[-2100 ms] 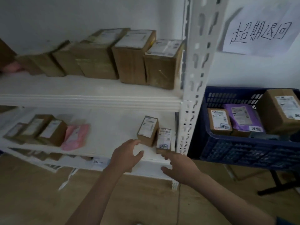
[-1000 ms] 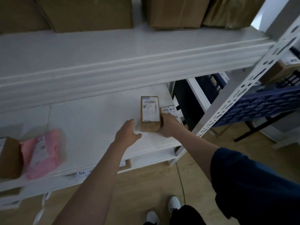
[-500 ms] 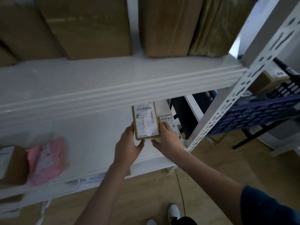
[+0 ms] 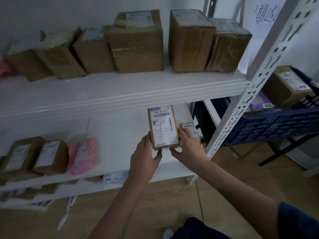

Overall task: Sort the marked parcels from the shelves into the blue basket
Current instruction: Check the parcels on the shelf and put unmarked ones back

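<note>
Hands meet on a small labelled parcel (image 4: 163, 127): the left hand (image 4: 146, 156) and right hand (image 4: 187, 145) pinch its lower end, label up, above the lower shelf (image 4: 112, 135). The blue basket (image 4: 276, 125) waits right of that shelf. Gripped so low, the parcel could tip backward and drop.

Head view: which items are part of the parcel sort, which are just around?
Job:
small labelled parcel, held by left hand and right hand
second small parcel behind right hand
blue basket

Around:
large cartons on upper shelf
pink mailer
paper sign
</note>
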